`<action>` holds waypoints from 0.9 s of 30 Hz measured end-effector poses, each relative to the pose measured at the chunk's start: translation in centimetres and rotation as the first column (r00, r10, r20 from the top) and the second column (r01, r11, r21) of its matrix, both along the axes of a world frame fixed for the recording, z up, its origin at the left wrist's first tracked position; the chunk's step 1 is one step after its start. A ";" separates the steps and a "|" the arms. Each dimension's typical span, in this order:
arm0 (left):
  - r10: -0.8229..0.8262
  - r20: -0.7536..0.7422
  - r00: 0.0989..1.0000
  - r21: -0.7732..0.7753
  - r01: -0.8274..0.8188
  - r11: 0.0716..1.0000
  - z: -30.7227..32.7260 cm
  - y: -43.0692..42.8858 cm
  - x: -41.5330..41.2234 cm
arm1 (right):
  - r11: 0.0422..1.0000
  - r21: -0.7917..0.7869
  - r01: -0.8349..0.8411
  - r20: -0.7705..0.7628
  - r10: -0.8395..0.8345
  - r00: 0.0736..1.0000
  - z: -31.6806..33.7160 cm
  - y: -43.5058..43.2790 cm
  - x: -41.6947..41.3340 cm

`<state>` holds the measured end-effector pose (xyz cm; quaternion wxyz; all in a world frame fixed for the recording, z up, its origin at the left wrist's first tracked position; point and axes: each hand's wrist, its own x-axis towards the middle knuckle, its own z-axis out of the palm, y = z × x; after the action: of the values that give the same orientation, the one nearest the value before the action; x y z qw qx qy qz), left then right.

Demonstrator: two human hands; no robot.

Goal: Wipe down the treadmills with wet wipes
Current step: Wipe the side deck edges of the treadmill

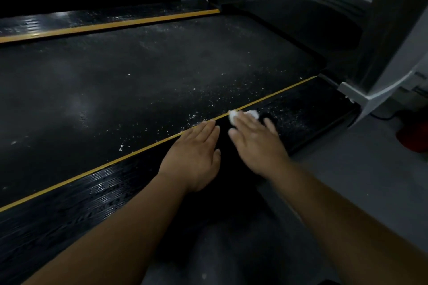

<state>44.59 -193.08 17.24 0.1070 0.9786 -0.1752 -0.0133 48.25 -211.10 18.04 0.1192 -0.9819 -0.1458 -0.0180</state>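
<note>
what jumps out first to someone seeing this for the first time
Two hands near the centre: the right hand presses a white wet wipe flat on the black side rail, and the left hand rests flat beside it. Next, the white specks scattered over the dark belt just beyond the thin yellow stripe. A red object sits blurred at the far right edge.

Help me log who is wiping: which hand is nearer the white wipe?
Right. The right hand presses flat on the wipe, which pokes out past its fingertips. The left hand rests on the side rail left of the wipe, not touching it.
</note>
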 end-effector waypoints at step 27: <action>0.013 -0.014 1.000 -0.041 -0.014 0.999 0.3 0.0 0.3 | 0.995 -0.003 0.100 -0.065 -0.100 0.993 0.9 -1.9 3.8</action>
<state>44.94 -193.11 17.50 0.1285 0.9772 -0.1682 -0.0155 52.02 -212.98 18.94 0.1230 -0.9881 -0.0925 0.0080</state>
